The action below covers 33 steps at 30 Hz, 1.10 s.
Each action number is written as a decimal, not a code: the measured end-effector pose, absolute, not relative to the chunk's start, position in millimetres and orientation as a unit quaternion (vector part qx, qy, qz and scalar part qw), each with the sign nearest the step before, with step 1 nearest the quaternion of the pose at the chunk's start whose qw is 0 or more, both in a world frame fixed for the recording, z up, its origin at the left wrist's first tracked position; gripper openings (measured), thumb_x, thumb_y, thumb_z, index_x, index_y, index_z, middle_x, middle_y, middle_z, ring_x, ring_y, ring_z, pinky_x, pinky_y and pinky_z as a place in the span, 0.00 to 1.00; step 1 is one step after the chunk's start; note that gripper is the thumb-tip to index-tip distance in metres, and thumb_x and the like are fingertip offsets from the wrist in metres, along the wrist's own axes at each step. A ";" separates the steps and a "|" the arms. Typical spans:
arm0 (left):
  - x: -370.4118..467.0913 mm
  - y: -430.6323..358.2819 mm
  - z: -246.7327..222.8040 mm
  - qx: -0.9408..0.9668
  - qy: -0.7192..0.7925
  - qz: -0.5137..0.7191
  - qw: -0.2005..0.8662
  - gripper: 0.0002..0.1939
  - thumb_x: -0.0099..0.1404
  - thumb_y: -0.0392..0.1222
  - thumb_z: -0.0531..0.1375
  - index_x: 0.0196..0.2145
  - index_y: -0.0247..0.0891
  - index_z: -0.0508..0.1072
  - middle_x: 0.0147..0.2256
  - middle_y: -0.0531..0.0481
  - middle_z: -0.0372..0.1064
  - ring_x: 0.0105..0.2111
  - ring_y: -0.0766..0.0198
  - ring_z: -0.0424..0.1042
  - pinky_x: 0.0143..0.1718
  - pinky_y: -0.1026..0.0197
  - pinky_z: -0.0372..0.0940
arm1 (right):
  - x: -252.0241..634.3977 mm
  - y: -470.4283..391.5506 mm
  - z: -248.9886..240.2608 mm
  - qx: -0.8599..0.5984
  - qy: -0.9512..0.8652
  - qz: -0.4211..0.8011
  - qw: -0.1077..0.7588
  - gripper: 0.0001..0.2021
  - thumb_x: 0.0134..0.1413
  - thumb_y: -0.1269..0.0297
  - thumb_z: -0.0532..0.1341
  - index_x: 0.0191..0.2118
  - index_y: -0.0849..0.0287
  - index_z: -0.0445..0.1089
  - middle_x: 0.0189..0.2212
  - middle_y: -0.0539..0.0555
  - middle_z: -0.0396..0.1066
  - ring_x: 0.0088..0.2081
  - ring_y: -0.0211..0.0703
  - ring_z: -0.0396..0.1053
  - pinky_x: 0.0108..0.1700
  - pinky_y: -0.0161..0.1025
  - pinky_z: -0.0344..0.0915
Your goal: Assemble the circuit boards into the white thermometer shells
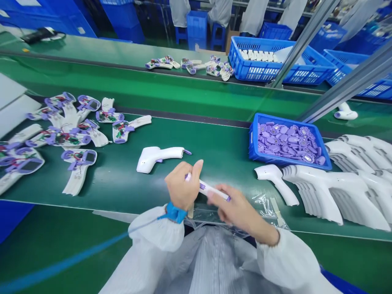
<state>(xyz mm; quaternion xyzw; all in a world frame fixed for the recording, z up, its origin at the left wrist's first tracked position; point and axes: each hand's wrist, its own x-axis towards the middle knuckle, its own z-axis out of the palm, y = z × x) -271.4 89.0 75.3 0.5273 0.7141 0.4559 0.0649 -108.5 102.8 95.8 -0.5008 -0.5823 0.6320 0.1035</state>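
- My left hand [183,185]: closed in a fist around one end of a white-and-purple gun-shaped handset [210,190], thumb sticking up.
- My right hand [234,206]: fingers curled on the handset's other end, gripping it; slightly blurred, exact finger contact hard to tell.
- Handset: between both hands, slanting down to the right, above the near edge of the green worktop [122,185], in front of my body.
- Blue wrist strap [176,213] on my left wrist; blurred blue cord runs off lower left. White sleeves on both arms.
- Just beyond my left hand: white housing [150,158] lying on its side, purple strip poking out at its tip.
- Left part of worktop: cluster of open half-shells [69,136], purple frames and wiring exposed, some with small dark screens. One lies apart, nearest me [78,169].
- Right, past my right hand: blue bin [251,141] full of small purple parts [286,141].
- Right of that and nearer me: nested white shells [337,183] in rows, a single shell [277,179] at the row's left end.
- Clear plastic [265,202] near my right forearm.
- Far bench: more wired assemblies [190,65] beside a blue crate [254,73] holding white pieces [259,56].
- Background: people in white coats [219,16], partly cut off.
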 end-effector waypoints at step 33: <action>-297.0 101.5 90.3 0.649 0.594 0.312 0.358 0.14 0.59 0.46 0.67 0.43 0.42 0.74 0.42 0.54 0.75 0.42 0.61 0.72 0.45 0.61 0.61 | -43.9 108.4 75.3 -0.579 -0.734 0.223 0.278 0.25 0.56 0.49 0.63 0.56 0.56 0.66 0.48 0.60 0.72 0.44 0.53 0.71 0.42 0.46 0.68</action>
